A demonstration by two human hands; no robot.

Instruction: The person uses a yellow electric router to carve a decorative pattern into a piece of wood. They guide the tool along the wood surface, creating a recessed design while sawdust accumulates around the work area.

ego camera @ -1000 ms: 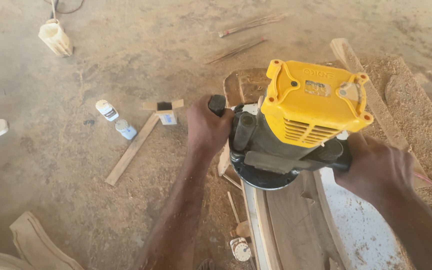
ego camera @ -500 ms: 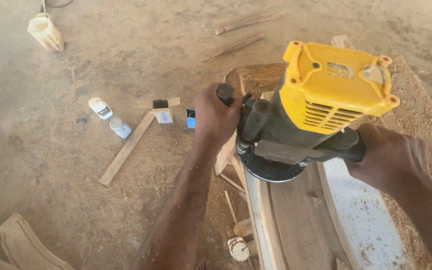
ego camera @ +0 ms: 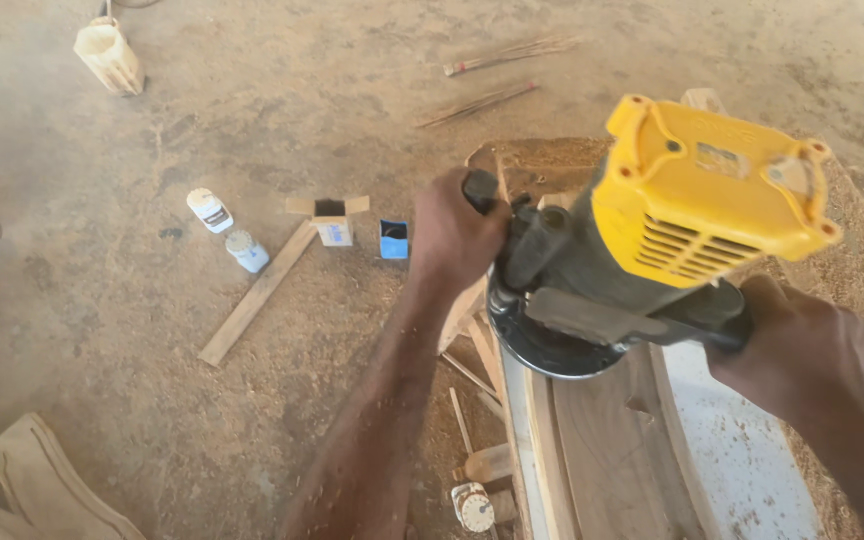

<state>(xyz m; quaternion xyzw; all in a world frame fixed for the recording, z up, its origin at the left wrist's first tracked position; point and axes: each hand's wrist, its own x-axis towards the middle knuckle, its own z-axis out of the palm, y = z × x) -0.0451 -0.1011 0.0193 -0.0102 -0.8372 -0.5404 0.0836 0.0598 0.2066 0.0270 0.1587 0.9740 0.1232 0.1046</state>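
Sawdust covers the concrete floor [ego camera: 152,400] seen from the head camera, and a curved wooden workpiece [ego camera: 602,450] runs from the lower edge of the frame up toward a heap of shavings. On its upper end sits a router [ego camera: 642,250] with a yellow motor cap and a dark round base, the base resting flat on the wood near the piece's left edge.

The left hand [ego camera: 457,235] grips the black knob on the router's left side, fingers [ego camera: 442,215] pressed together and curled round it. The right hand [ego camera: 802,345] holds the opposite handle; its fingers wrap under and out of sight, so I cannot tell how tightly they close.

To do this cut well, as I judge it, both hands should press evenly so the base stays flat, and feed steadily along the curve without tipping at the edge.

Out on the floor to the left lie a thin wooden slat [ego camera: 257,295], two small bottles [ego camera: 227,230], an open cardboard box [ego camera: 330,220] and a small blue box [ego camera: 394,240], all well apart from the work. A carved wooden part [ego camera: 47,485] lies at the lower left corner.
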